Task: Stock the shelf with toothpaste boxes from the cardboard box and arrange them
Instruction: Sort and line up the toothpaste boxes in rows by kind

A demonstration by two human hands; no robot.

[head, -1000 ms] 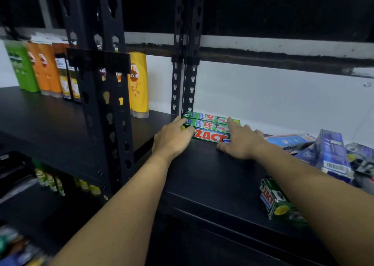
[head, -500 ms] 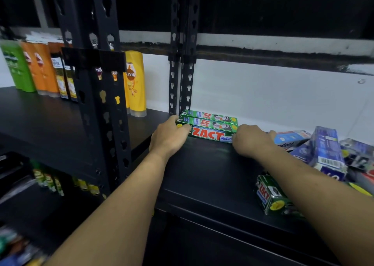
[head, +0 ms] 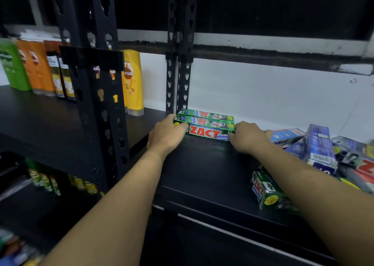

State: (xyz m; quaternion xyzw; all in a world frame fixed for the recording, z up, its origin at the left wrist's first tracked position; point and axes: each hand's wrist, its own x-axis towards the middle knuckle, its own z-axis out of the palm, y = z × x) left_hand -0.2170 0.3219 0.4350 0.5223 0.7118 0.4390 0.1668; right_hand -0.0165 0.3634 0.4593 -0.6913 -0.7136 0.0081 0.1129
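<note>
Three green toothpaste boxes (head: 206, 124) sit stacked at the black shelf's (head: 202, 170) back left corner, beside the upright post (head: 179, 83). The left hand (head: 165, 136) and right hand (head: 248, 137) curl round opposite ends. Bare shelf lies in front; loose boxes (head: 317, 148) crowd the right.

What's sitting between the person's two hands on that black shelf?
The head view shows green ZACT toothpaste boxes lying lengthwise between the left hand and right hand, each touching one end.
</note>
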